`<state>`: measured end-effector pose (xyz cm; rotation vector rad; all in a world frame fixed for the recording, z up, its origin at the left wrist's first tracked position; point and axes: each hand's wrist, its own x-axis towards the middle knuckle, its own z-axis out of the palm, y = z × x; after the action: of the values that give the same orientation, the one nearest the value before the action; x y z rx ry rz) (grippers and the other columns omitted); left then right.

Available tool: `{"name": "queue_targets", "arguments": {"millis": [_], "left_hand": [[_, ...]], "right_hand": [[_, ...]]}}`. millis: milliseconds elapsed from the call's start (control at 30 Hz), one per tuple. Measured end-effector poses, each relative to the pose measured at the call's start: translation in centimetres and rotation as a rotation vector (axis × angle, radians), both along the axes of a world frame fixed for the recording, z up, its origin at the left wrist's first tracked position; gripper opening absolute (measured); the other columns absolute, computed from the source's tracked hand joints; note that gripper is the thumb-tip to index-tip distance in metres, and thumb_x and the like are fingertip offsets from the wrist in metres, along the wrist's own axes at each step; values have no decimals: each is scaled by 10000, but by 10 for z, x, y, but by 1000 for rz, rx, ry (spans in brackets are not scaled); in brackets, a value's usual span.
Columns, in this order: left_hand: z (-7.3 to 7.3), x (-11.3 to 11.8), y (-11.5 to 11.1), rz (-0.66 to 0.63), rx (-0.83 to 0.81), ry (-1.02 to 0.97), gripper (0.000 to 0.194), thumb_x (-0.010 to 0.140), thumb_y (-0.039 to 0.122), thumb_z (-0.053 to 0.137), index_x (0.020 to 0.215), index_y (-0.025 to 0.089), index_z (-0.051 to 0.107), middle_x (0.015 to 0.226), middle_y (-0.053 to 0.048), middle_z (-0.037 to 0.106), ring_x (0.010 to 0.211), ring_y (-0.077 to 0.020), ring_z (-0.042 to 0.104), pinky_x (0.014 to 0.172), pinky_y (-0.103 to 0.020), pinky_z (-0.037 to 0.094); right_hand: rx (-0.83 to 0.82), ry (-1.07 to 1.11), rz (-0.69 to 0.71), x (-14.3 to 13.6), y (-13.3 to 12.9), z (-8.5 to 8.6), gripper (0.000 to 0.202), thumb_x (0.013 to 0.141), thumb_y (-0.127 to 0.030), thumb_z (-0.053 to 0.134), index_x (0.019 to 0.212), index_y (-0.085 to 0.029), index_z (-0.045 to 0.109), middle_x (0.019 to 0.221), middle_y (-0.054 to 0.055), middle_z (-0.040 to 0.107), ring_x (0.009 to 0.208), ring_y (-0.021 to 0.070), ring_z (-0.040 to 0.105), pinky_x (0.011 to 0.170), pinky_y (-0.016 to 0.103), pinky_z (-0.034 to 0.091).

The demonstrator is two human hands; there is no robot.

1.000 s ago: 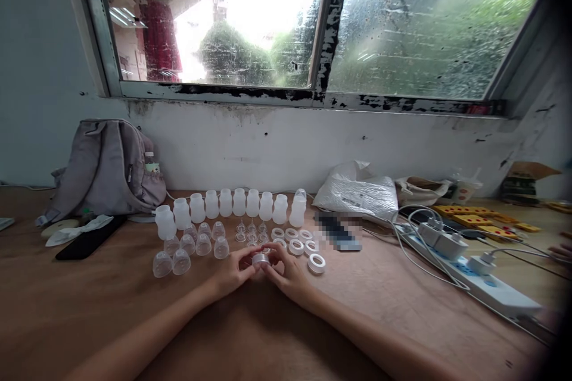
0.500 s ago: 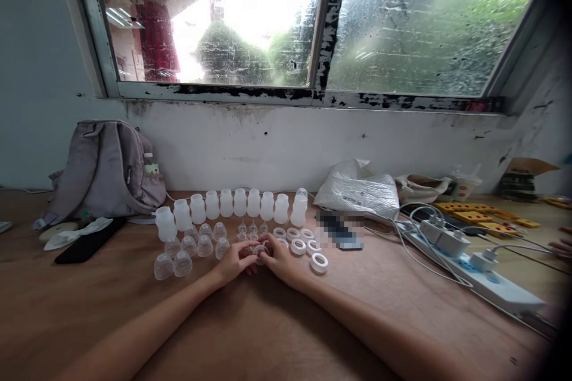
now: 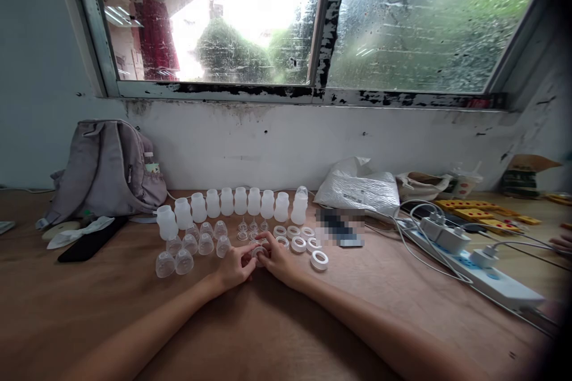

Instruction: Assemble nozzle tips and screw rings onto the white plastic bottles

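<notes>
My left hand (image 3: 236, 265) and my right hand (image 3: 276, 259) meet at the middle of the table, fingers closed round a white bottle collar ring (image 3: 258, 253). Fingers cover much of it, and I cannot make out whether a teat sits in it. Just beyond my fingertips stand several clear teats (image 3: 242, 230). To the right of my right hand lie several white collar rings (image 3: 319, 260). Clear domed caps (image 3: 183, 261) are grouped left of my left hand. A curved row of frosted baby bottles (image 3: 199, 207) stands behind, its rightmost bottle (image 3: 299, 207) topped with a clear cap.
A grey backpack (image 3: 109, 169) and a black phone-like slab (image 3: 92, 240) are at left. Right of the rings lie a partly blurred phone (image 3: 351, 243), a silver padded bag (image 3: 360, 187) and a power strip (image 3: 500, 286) with trailing cables. Another person's hand (image 3: 562, 243) shows at the right edge.
My fingers have shifted slightly around the ring, with the right index finger raised more. The things on the table stay where they were.
</notes>
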<state>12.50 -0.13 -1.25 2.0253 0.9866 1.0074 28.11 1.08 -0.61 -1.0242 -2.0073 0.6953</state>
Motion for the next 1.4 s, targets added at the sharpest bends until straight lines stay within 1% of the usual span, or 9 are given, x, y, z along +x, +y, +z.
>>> {"name": "queue_targets", "arguments": {"millis": [200, 467, 567, 733, 800, 967, 1133, 1267, 1400], "left_hand": [[1, -1, -2, 93, 254, 135, 368, 733, 190, 456, 1062, 82, 578, 500, 14, 551, 398, -75, 438, 412, -183, 365], [0, -3, -5, 50, 319, 167, 377, 712, 176, 471, 1071, 116, 570, 529, 24, 556, 418, -67, 437, 466, -183, 378], [2, -4, -5, 25, 249, 91, 348, 743, 209, 464, 1060, 127, 579, 542, 16, 559, 427, -71, 448, 468, -191, 380], [8, -2, -5, -22, -154, -249, 371, 832, 330, 359, 1068, 111, 544, 572, -16, 581, 380, -80, 461, 379, -192, 363], [9, 1, -5, -31, -234, -314, 373, 821, 359, 396, 1085, 125, 517, 556, 3, 558, 358, -73, 439, 346, -181, 336], [9, 5, -2, 23, -177, -300, 338, 762, 408, 517, 995, 164, 541, 569, 41, 484, 386, -44, 369, 331, -151, 283], [1, 5, 8, -32, -235, -357, 349, 719, 440, 561, 909, 151, 513, 649, 9, 519, 519, -90, 475, 383, -164, 361], [0, 4, 12, -26, -312, -442, 352, 727, 466, 540, 856, 140, 504, 655, 0, 519, 567, -107, 503, 435, -188, 408], [0, 3, 13, 10, -384, -531, 375, 732, 502, 509, 847, 145, 495, 647, 9, 507, 539, -93, 489, 420, -181, 394]], "right_hand": [[32, -29, -27, -3, -1, -3, 357, 684, -79, 420, 1017, -207, 403, 533, -77, 458, 487, 96, 436, 483, 195, 325], [-13, 6, -3, -3, 1, -9, 372, 643, -49, 414, 984, -196, 434, 615, -45, 532, 551, 99, 499, 513, 194, 358], [-14, 45, 10, -2, -1, -5, 287, 669, -80, 432, 930, -193, 472, 635, -41, 525, 555, 90, 484, 517, 191, 360], [-47, 180, -36, 0, 0, -1, 173, 697, -151, 471, 865, -184, 495, 577, -57, 456, 509, 80, 428, 458, 179, 335], [-94, 223, -50, 0, 2, -2, 130, 707, -169, 465, 834, -179, 493, 565, -58, 450, 464, 73, 410, 414, 176, 316], [-142, 253, -36, -1, 6, -5, 77, 724, -223, 489, 781, -171, 487, 513, -70, 420, 393, 59, 367, 366, 172, 291], [-123, 234, -34, -1, 4, -6, 130, 745, -288, 499, 799, -170, 495, 534, -60, 442, 404, 58, 373, 363, 166, 296], [-80, 210, -11, 1, -2, -1, 160, 755, -259, 467, 893, -185, 497, 653, -29, 501, 453, 70, 432, 377, 167, 332], [57, 195, -149, 12, 15, 12, 257, 760, -227, 418, 1011, -205, 473, 760, -8, 518, 490, 78, 475, 428, 182, 375]]}}
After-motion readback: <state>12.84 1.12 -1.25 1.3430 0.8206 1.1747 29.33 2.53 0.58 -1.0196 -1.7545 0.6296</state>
